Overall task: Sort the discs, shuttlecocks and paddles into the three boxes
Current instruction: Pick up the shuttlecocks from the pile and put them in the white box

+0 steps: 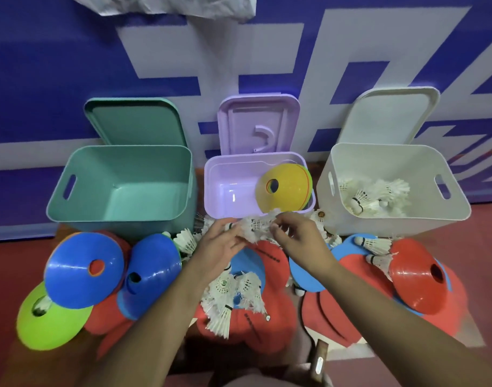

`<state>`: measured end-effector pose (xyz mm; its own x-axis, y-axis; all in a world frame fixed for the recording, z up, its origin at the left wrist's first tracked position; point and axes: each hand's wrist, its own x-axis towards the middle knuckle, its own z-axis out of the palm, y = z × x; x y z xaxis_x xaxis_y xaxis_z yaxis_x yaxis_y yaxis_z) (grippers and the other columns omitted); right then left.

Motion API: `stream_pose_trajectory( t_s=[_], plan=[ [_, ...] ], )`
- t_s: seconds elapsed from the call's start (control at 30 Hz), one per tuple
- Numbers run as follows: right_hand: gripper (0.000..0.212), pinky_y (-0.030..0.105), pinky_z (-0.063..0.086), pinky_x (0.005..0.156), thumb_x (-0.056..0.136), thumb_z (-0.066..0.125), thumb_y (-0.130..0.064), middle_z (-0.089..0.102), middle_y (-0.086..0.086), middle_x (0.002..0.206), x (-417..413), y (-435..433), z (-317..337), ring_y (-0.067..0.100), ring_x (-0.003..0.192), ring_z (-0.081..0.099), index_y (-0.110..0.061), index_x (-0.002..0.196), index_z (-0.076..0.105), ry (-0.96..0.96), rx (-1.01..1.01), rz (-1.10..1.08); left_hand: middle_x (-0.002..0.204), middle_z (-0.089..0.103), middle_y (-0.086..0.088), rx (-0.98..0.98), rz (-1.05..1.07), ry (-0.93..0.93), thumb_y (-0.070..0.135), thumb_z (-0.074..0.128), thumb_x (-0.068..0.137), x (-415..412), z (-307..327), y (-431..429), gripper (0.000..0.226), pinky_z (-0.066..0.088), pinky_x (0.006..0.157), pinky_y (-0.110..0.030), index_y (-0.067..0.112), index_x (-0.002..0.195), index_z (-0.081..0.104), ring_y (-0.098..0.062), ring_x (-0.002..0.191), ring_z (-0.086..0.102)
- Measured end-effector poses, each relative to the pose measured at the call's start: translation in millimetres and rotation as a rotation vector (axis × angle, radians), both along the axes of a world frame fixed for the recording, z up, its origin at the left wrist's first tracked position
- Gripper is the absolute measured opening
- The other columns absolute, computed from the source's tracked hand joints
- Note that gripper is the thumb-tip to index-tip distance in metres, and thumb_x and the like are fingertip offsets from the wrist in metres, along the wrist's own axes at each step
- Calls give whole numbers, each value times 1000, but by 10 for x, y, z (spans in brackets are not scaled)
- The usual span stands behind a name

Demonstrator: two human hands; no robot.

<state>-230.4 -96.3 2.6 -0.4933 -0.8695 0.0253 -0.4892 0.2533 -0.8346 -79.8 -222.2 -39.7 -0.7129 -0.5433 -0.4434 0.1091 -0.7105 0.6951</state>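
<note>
Teal box (127, 169) left. White box (379, 157) right, white shuttlecocks (373, 194) lying inside. Purple box (233, 169) between them, holding a tilted disc stack (286, 188), yellow on top. Red paddles (267, 325) spread on the floor in front, with loose blue discs (83, 272) over them at left. Left hand (219, 241) and right hand (298, 236) meet just before the purple box's near rim, fingers of both curled and pinching one feathered bunch (256, 227).

All 3 bins, the green box (127, 169), purple box (228, 174) and white box (379, 160), look like smooth satin plastic. The blue disc (71, 277) is glossy plastic with bright highlights. The shuttlecocks (222, 322) are white feathers, frayed and rough. The red paddles (278, 317) look matt and rubbery.
</note>
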Motion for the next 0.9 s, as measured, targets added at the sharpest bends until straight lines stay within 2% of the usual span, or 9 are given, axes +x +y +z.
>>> stream_pose_trajectory(
  t_s=[0.07, 0.13, 0.23, 0.33, 0.4, 0.5, 0.6, 0.73, 0.9],
  plan=[
    [13, 19, 39, 62, 92, 59, -14, 61, -3, 77, 51, -68, 32, 4, 68, 50, -17, 80, 63, -1, 27, 42, 100, 69, -8, -169, -121, -119, 0, 57, 91, 125, -24, 6, 12, 53, 86, -34, 7, 101, 56, -22, 92, 66],
    [11, 17, 39, 67, 91, 60, -13, 62, -4, 83, 89, -126, 68, 1, 72, 50, -19, 82, 64, 25, 67, 108, 102, 71, -2, -389, -256, -250, 0, 68, 85, 237, -83, -27, 29, 52, 84, -29, 13, 108, 57, -17, 93, 66],
    [17, 24, 40, 75, 86, 60, -14, 62, -4, 89, 154, -204, 109, 6, 83, 52, -29, 78, 60, 54, 121, 241, 106, 72, 1, -551, -427, -281, 4, 74, 81, 369, -90, -53, 44, 54, 83, -29, 23, 118, 60, -13, 89, 67],
    [7, 18, 40, 84, 87, 63, -23, 61, -5, 101, 249, -244, 149, 7, 100, 53, -25, 91, 68, 94, 49, 249, 102, 72, 3, -547, -389, -277, -2, 69, 83, 444, -83, -70, 39, 52, 80, -24, 16, 117, 60, -9, 86, 67],
    [22, 11, 38, 86, 90, 65, -31, 56, -6, 110, 282, -229, 159, 4, 107, 51, -21, 109, 68, 50, -51, 118, 111, 71, -2, -522, -297, -283, -4, 69, 83, 509, -105, -87, 43, 52, 87, -27, 14, 120, 58, -14, 99, 67],
    [16, 18, 45, 72, 91, 64, -33, 59, -4, 99, 308, -124, 5, 7, 89, 56, -19, 96, 67, -8, 13, -128, 106, 73, 4, -525, -208, -330, -2, 71, 81, 609, -138, -90, 41, 52, 90, -28, 21, 113, 60, -12, 102, 67],
    [29, 35, 48, 63, 85, 66, -35, 61, 3, 75, 433, 75, -408, 15, 63, 53, -8, 76, 65, 36, 376, 21, 94, 74, 14, -522, -171, -393, -2, 72, 81, 692, -159, -82, 39, 52, 88, -27, 27, 104, 61, -3, 93, 68],
    [42, 31, 46, 87, 85, 66, -47, 52, 5, 110, 743, 243, -822, 18, 102, 52, -12, 106, 66, 140, 649, 192, 105, 73, 8, -541, -157, -458, 16, 82, 72, 811, -182, -97, 42, 49, 97, -35, 33, 105, 62, -13, 105, 66],
    [20, 31, 44, 89, 87, 57, -18, 50, 9, 108, 914, 199, -1093, 28, 109, 51, -9, 100, 70, 215, 608, 83, 101, 68, 14, -587, -143, -491, 4, 75, 80, 886, -162, -79, 42, 51, 89, -26, 35, 102, 57, -6, 94, 65]
  ],
)
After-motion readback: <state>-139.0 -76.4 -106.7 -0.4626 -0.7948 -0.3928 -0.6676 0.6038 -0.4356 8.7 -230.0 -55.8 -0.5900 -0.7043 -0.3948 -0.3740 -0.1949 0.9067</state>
